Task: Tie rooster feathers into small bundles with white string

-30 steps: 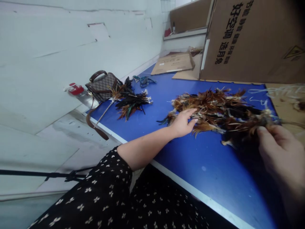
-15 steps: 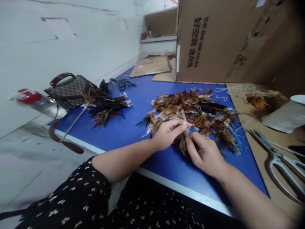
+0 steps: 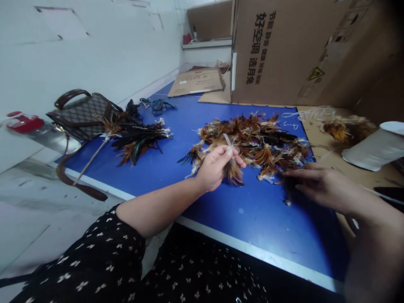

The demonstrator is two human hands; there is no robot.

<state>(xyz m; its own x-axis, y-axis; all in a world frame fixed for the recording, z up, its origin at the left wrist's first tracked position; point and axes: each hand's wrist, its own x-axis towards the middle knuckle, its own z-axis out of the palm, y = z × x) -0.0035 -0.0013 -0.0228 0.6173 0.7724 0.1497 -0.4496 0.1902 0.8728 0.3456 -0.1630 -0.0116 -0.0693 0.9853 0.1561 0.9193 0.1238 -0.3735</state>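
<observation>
A heap of brown and black feathers (image 3: 255, 141) lies on the blue table (image 3: 221, 202). My left hand (image 3: 216, 168) is closed, pinching a small bunch of brown feathers (image 3: 232, 170) with a pale quill sticking up between the fingers, at the heap's near edge. My right hand (image 3: 318, 185) reaches to the heap's right side with its fingers stretched out over dark feathers; it is blurred, and I cannot make out whether it holds anything.
A second bundle of dark feathers (image 3: 139, 136) lies at the left beside a brown handbag (image 3: 80, 115) and a red-capped bottle (image 3: 34, 128). A big cardboard box (image 3: 299, 50) stands behind. A white spool (image 3: 375, 147) and more feathers (image 3: 345, 126) sit at the right.
My right hand has let go of the bunch and moved right to the heap's edge. My left hand keeps the small bunch and has shifted slightly left.
</observation>
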